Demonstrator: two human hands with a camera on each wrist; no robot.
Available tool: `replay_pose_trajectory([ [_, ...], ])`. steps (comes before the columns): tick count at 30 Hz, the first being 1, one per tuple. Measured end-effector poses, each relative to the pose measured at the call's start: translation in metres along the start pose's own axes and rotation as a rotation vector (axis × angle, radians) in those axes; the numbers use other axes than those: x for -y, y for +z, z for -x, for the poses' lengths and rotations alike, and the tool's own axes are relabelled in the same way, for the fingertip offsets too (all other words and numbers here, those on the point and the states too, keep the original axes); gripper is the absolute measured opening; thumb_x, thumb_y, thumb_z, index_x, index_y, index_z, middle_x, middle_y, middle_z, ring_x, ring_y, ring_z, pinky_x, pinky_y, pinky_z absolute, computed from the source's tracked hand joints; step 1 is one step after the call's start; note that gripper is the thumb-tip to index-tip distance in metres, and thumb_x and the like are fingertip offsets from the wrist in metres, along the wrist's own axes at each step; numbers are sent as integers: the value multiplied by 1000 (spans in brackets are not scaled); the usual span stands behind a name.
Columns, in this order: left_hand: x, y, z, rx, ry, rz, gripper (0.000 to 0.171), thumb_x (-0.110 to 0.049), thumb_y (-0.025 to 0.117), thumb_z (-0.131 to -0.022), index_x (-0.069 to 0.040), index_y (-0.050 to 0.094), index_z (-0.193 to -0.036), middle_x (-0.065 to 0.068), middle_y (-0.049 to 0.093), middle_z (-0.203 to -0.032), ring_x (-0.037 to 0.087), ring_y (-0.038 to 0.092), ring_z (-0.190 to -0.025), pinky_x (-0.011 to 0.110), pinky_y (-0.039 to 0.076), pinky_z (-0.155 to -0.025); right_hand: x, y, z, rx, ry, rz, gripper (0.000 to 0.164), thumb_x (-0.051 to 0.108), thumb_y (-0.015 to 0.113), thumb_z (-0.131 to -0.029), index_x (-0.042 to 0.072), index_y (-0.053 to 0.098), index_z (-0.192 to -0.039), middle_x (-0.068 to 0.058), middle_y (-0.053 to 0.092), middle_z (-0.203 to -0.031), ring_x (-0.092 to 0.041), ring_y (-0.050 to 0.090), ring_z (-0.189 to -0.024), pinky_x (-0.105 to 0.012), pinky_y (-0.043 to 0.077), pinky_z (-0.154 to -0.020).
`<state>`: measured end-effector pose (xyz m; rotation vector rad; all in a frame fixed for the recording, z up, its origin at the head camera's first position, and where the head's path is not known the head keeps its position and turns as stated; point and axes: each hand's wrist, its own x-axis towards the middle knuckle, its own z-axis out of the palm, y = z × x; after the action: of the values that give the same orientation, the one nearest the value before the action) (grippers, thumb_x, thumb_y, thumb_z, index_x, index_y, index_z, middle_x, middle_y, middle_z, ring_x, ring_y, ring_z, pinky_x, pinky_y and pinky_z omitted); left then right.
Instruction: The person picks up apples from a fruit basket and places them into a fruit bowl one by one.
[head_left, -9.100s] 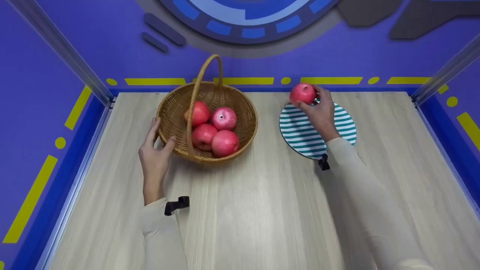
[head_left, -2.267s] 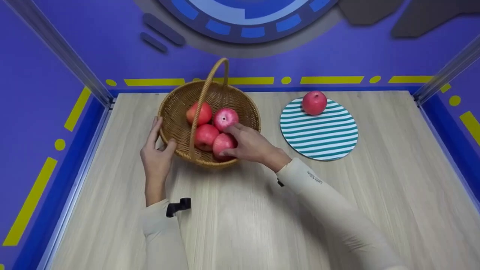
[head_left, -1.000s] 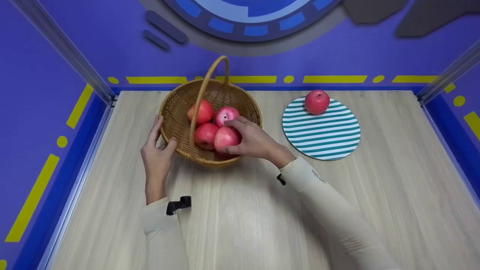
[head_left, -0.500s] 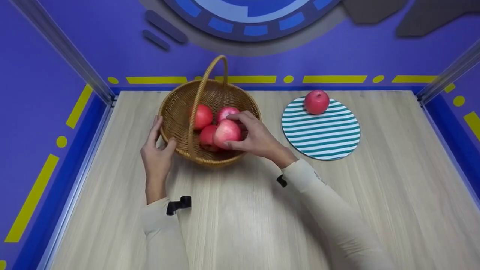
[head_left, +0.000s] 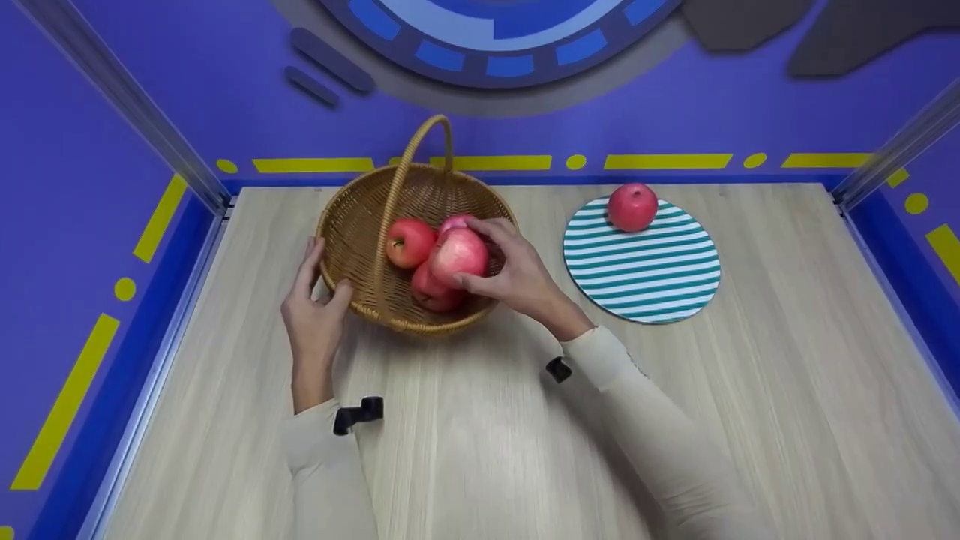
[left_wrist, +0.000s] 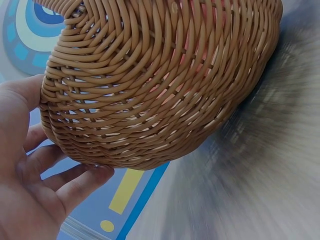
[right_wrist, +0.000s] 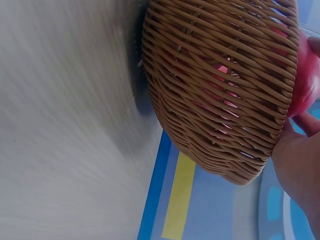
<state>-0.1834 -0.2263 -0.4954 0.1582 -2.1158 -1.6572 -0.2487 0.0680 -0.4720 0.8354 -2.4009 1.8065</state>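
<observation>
Though two hands [head_left: 526,277], five apples [head_left: 459,253]

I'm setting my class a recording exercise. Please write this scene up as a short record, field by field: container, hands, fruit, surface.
Container: wicker basket, handle up
Left hand: left hand, thumb and fingers spread against the basket's outer left side
Right hand: right hand, gripping a held fruit over the basket
Other fruit in basket: three red or pink ones
Fruit outside basket: one red fruit, near the far edge of a round striped mat
Surface: pale wood-grain table
</observation>
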Motion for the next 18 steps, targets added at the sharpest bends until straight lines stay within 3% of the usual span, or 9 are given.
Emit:
replay_pose_trajectory([
  [10,-3,1,1,4,-6,12,66,4,63,-95,-14,54,-158,-5,39,-167,25,41,-150,52,46,-111,-1,-11,9,-96,34,-42,71,28,89,-87,7,60,-148,-7,57,-142,-20,56,-127,-39,51,-108],
  [18,-33,1,8,10,-28,-3,65,7,60,-94,-3,51,-157,8,39,-168,32,41,-150,50,47,-111,-3,-24,20,-153,20,-189,71,15,87,-88,0,53,-149,-11,57,-146,-24,53,-134,-37,46,-113],
])
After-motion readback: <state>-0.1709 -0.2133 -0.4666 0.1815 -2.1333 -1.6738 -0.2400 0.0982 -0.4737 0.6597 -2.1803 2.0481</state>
